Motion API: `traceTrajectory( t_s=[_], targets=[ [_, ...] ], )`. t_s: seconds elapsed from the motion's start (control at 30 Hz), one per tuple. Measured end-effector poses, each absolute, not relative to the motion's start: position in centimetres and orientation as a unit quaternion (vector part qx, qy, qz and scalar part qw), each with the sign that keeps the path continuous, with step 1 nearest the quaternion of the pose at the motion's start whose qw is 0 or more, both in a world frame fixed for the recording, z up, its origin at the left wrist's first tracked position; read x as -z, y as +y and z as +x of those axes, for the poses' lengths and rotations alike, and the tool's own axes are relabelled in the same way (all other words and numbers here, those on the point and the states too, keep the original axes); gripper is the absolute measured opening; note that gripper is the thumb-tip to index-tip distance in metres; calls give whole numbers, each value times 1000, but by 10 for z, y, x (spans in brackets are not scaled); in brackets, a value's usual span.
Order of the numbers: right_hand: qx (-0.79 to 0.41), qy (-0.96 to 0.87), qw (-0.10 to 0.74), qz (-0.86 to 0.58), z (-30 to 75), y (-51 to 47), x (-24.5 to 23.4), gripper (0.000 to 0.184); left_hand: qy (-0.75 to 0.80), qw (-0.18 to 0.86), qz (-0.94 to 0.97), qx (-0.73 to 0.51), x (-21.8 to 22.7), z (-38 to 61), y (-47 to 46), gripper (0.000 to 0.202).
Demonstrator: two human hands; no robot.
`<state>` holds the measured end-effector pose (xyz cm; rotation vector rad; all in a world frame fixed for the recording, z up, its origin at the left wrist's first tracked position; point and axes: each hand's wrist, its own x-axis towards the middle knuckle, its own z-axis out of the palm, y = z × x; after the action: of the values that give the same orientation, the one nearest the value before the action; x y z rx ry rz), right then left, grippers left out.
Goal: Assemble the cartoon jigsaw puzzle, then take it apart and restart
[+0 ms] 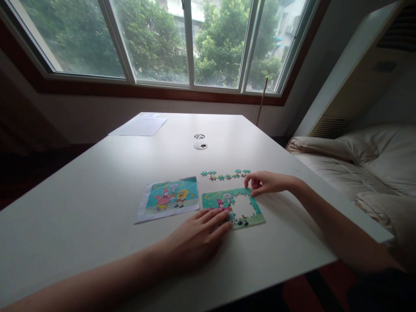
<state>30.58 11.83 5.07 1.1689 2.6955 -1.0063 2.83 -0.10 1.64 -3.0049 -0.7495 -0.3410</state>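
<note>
A partly assembled jigsaw puzzle (211, 199) of cartoon figures lies flat on the white table, with a gap in its right half where the table shows through. My left hand (204, 229) rests flat over the puzzle's lower left part, fingers stretched and covering some of the picture. At the upper right corner of the puzzle is my right hand (264, 182), its fingers bent and a small space between index finger and thumb. No piece can be made out in it. Several loose puzzle pieces (228, 177) lie in rough rows just beyond the puzzle, close to the right fingertips.
Left of the puzzle lies a printed reference picture (172, 195) on paper. Farther off, two round cable-hole covers (200, 146) sit in the table (97, 182), and white papers (139, 125) lie at the far left. A padded leather seat (325, 160) stands to the right.
</note>
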Motion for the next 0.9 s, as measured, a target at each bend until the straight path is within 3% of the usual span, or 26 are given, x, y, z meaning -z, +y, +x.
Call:
traceTrajectory(
  t_s=[0.37, 0.67, 0.9],
  targets=[
    [317, 870, 19, 376, 307, 117, -54, 32, -251, -4, -961, 115, -14, 28, -1, 37],
    [175, 847, -78, 496, 344, 145, -55, 26, -253, -9, -960, 116, -14, 29, 1, 36],
    [124, 860, -117, 481, 333, 146, -44, 23, -253, -10, -961, 112, -16, 28, 0, 35]
  ],
)
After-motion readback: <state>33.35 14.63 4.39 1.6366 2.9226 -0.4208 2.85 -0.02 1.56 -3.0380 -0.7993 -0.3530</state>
